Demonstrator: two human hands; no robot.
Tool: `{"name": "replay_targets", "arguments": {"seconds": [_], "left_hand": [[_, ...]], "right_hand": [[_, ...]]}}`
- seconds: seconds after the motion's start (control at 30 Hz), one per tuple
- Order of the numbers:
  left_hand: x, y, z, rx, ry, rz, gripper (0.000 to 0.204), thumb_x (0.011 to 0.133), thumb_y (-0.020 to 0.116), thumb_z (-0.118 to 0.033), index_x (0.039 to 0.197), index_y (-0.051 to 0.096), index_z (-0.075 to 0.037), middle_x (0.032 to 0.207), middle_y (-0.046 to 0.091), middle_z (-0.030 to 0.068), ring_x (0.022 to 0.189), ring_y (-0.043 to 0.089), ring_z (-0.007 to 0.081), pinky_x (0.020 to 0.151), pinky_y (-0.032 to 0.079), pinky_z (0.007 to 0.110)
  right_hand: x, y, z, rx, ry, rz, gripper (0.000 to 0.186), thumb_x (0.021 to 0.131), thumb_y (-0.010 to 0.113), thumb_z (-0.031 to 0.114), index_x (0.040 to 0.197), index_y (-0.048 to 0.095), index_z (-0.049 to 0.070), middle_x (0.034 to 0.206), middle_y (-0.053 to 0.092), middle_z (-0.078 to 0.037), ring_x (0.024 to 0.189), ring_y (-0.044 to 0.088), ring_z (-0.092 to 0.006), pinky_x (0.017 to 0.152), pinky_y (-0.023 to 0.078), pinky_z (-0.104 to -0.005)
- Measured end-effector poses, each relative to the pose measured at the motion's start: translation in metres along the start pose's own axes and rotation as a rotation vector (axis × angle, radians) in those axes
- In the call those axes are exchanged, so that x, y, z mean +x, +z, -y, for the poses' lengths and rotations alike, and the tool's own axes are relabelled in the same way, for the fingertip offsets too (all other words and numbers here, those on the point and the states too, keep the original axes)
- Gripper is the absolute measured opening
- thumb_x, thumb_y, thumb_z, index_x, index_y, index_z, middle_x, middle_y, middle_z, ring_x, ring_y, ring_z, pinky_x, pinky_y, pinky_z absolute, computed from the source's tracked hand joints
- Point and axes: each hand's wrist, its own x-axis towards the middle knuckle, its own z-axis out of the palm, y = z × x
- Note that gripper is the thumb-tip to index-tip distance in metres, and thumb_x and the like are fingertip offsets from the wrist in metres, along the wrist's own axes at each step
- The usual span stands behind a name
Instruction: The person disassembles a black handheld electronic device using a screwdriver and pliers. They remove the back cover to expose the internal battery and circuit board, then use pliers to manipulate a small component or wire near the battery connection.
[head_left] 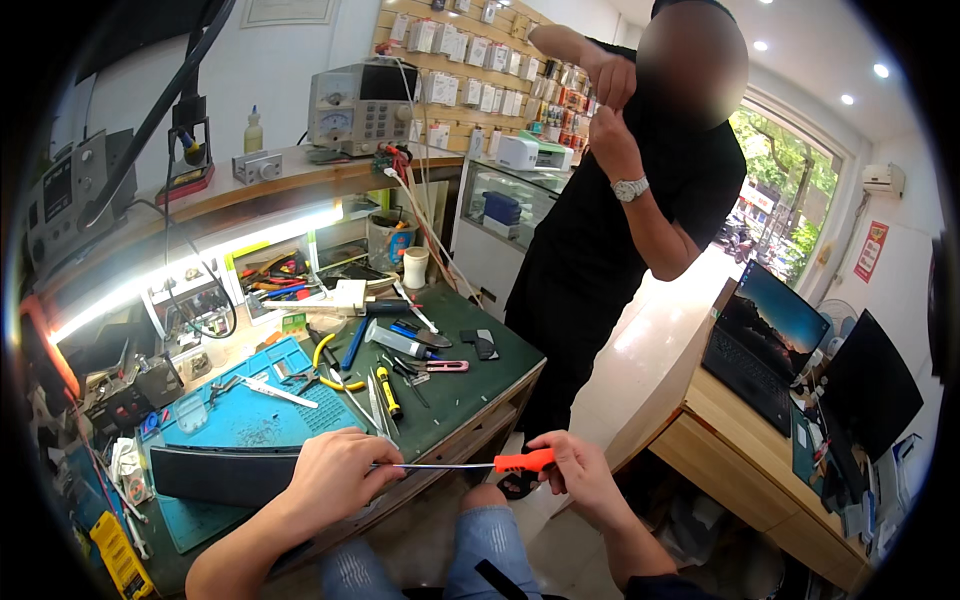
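Observation:
Low in the head view, a screwdriver with an orange handle lies level between my hands. My right hand is closed on the handle end. The fingers of my left hand pinch the thin metal shaft near its far end; the tip itself is hidden by them. Just left of that hand, a long dark panel-like object lies at the front of the blue work mat. Whether my left hand touches it I cannot tell. Beyond my left hand lie a yellow-and-black screwdriver and several tweezers.
Yellow-handled pliers, a pink-handled cutter and other tools crowd the green bench top. A person in black stands beyond the bench, hands raised together. At right, a wooden desk bears an open laptop and a monitor.

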Motion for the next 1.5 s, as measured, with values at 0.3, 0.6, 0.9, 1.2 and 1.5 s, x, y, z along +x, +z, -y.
{"name": "replay_targets", "arguments": {"seconds": [0.3, 0.6, 0.9, 1.2, 1.5], "left_hand": [[-0.003, 0.003, 0.003, 0.031, 0.049, -0.003, 0.017, 0.093, 0.074, -0.029, 0.095, 0.078, -0.012, 0.089, 0.076, 0.0055, 0.09, 0.071, 0.028, 0.077, 0.055, 0.041], [-0.003, 0.0, 0.001, -0.024, 0.046, -0.028, 0.018, 0.091, 0.077, -0.03, 0.096, 0.077, -0.013, 0.089, 0.076, 0.0029, 0.091, 0.07, 0.0249, 0.078, 0.055, 0.039], [-0.003, 0.004, 0.004, 0.049, 0.05, 0.002, 0.018, 0.092, 0.076, -0.03, 0.094, 0.078, -0.012, 0.089, 0.075, 0.0045, 0.09, 0.07, 0.0266, 0.077, 0.054, 0.04], [-0.003, 0.0, 0.003, 0.016, 0.093, -0.039, 0.022, 0.092, 0.075, -0.033, 0.094, 0.075, -0.011, 0.087, 0.075, 0.0067, 0.09, 0.07, 0.0287, 0.077, 0.054, 0.043], [-0.004, 0.003, 0.007, -0.05, 0.081, -0.028, 0.018, 0.095, 0.072, -0.028, 0.096, 0.074, -0.01, 0.091, 0.073, 0.007, 0.094, 0.068, 0.0301, 0.081, 0.053, 0.043]], "right_hand": [[0.004, 0.006, 0.008, 0.011, -0.396, 0.069, 0.027, 0.112, 0.053, 0.023, 0.129, 0.062, 0.004, 0.112, 0.059, -0.007, 0.073, 0.059, -0.0069, 0.066, 0.051, -0.0227], [0.002, 0.002, -0.001, -0.186, 0.02, 0.04, 0.026, 0.112, 0.055, 0.024, 0.12, 0.069, 0.003, 0.087, 0.064, -0.003, 0.065, 0.058, -0.006, 0.06, 0.05, -0.0221], [0.0, 0.013, 0.009, 0.168, -0.278, -0.012, 0.024, 0.106, 0.061, 0.013, 0.128, 0.063, 0.003, 0.119, 0.06, -0.007, 0.078, 0.057, -0.0053, 0.065, 0.052, -0.0235], [0.003, 0.003, -0.007, 0.067, -0.102, 0.039, 0.02, 0.107, 0.061, 0.014, 0.122, 0.066, 0.002, 0.101, 0.064, -0.003, 0.066, 0.054, -0.0048, 0.056, 0.045, -0.0209], [0.002, 0.004, 0.01, 0.103, -0.067, 0.067, 0.043, 0.113, 0.052, 0.033, 0.143, 0.052, 0.003, 0.119, 0.065, -0.008, 0.065, 0.057, -0.0058, 0.054, 0.046, -0.0199]]}}
